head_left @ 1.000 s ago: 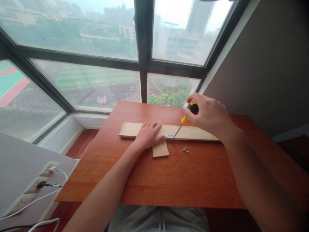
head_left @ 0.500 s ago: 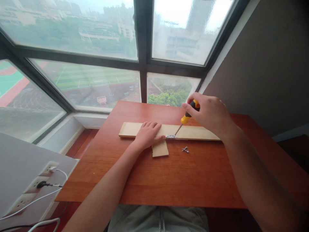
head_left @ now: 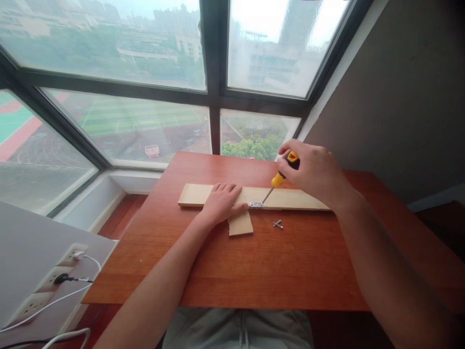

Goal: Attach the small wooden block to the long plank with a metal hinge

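Note:
A long pale wooden board (head_left: 298, 198) lies across the table. My left hand (head_left: 222, 201) rests on it, fingers stretched out, with the thumb beside a small silver metal bracket (head_left: 256, 205). My right hand (head_left: 310, 167) is closed around the handle of a yellow and black screwdriver (head_left: 278, 180). The tool slants down to the left, and its tip meets the right end of the bracket. Whether a screw head sits under the tip is too small to tell. Below my left hand, a short square piece of wood (head_left: 240, 223) sticks out from the board's near edge.
A few loose screws (head_left: 278, 224) lie on the reddish-brown table (head_left: 276, 271), just nearer than the board. Large windows (head_left: 145, 116) stand beyond the table. At the lower left, cables (head_left: 78, 278) hang from wall sockets (head_left: 36, 305).
The fingers of my right hand have shifted slightly around the screwdriver handle, which has turned a little. My left hand, the board and the bracket keep their places.

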Demonstrator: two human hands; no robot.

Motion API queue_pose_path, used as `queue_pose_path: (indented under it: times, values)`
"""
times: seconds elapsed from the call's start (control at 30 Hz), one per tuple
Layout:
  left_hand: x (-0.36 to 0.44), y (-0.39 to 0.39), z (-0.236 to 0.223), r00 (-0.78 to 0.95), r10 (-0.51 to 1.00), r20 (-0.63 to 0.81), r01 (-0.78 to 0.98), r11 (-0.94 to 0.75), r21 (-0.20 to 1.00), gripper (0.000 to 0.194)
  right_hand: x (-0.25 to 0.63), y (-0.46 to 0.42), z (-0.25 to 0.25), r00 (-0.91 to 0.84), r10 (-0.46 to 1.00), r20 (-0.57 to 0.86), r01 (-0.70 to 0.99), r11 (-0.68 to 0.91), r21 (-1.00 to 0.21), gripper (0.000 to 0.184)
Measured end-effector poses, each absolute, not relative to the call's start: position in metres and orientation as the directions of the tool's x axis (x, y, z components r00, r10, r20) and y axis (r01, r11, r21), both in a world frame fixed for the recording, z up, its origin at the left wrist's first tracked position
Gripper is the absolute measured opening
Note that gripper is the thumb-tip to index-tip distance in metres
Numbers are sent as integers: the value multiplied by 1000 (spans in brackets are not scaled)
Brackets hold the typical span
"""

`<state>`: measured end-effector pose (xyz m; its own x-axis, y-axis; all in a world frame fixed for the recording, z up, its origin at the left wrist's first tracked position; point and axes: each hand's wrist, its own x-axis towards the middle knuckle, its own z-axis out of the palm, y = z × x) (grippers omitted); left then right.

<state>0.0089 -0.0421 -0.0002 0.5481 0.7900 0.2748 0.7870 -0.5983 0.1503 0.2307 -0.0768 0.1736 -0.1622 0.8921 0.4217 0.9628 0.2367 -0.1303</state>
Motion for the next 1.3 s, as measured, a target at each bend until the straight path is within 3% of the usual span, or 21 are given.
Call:
queue_pose_path:
  times: [0.17,0.3,0.37,0.5,0.67,0.8,0.9,1.03,1.3]
  values:
    - [9,-42,1,547,792,272,790,-596,147,55,232,-79,175,-226,887,402,940,307,-149,36]
    - [9,-42,1,551,789,274,787,-600,145,56,230,-78,173,-148,887,437,973,209,-95,22]
    - [9,-42,0,552,787,275,787,-601,141,55,229,-76,172,-107,885,453,985,155,-72,25]
    - [9,-42,-1,551,786,278,786,-602,144,53,231,-74,173,-132,889,438,972,203,-120,21]
    - [9,-41,-1,550,787,279,784,-601,152,53,232,-74,173,-161,900,406,962,235,-140,38]
    - [9,-42,-1,553,784,282,785,-604,139,54,231,-71,172,-100,906,411,984,151,-93,29]
    - [9,-42,0,554,784,282,786,-604,134,54,230,-70,172,-117,903,414,974,185,-128,21]
    - [9,-41,-1,554,783,284,785,-605,134,54,231,-70,173,-173,897,406,943,270,-195,39]
    - [8,-41,-2,556,780,287,782,-607,137,53,228,-65,172,-111,900,421,975,182,-130,23]
